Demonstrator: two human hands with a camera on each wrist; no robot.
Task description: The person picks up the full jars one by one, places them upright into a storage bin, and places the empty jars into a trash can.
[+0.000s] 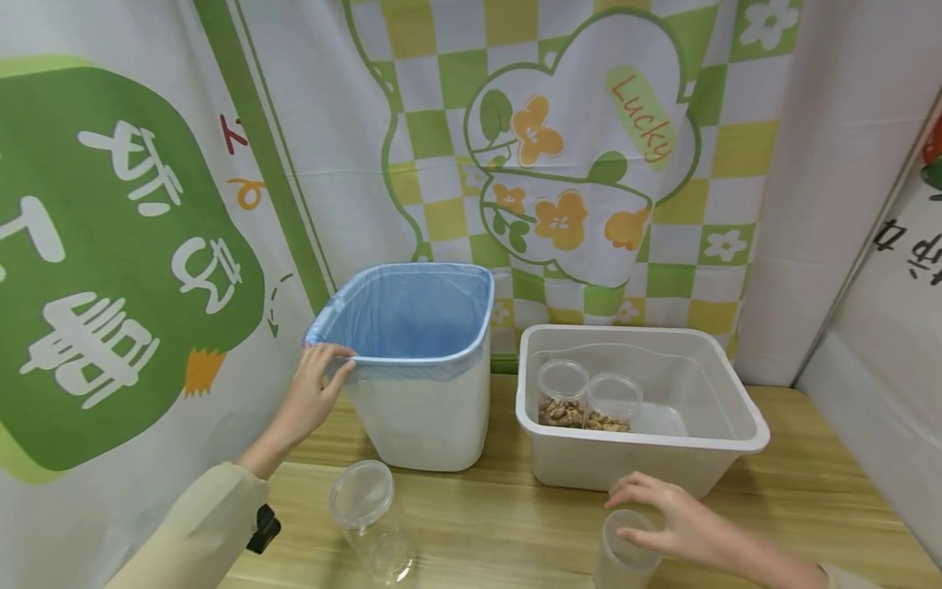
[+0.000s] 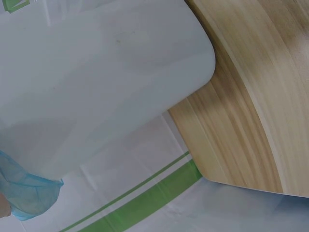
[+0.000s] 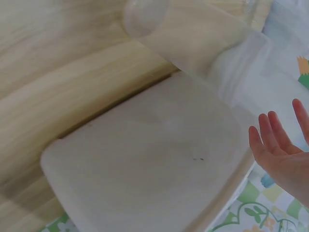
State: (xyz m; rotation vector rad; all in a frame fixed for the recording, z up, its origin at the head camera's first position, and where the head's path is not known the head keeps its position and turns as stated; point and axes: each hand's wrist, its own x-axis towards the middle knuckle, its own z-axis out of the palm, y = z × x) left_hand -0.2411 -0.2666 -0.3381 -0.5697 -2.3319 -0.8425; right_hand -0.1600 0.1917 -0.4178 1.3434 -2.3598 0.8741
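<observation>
Head view: a clear plastic jar stands on the wood-grain desk, the right hand spread just by it.
It should handle light, stiff and slightly slippery, best gripped round its walls below the top. The left hand pinches the lined rim of a white bin; behind are a plastic tub and flower-printed cloth.

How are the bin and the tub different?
The bin is tall and narrow, while the tub is low and wide. A blue bag lines the bin and folds over its rim; the tub has no bag. The tub has two clear jars inside, but no jars show in the bin. Both are whitish, open at the top and stand on the wooden table.
</observation>
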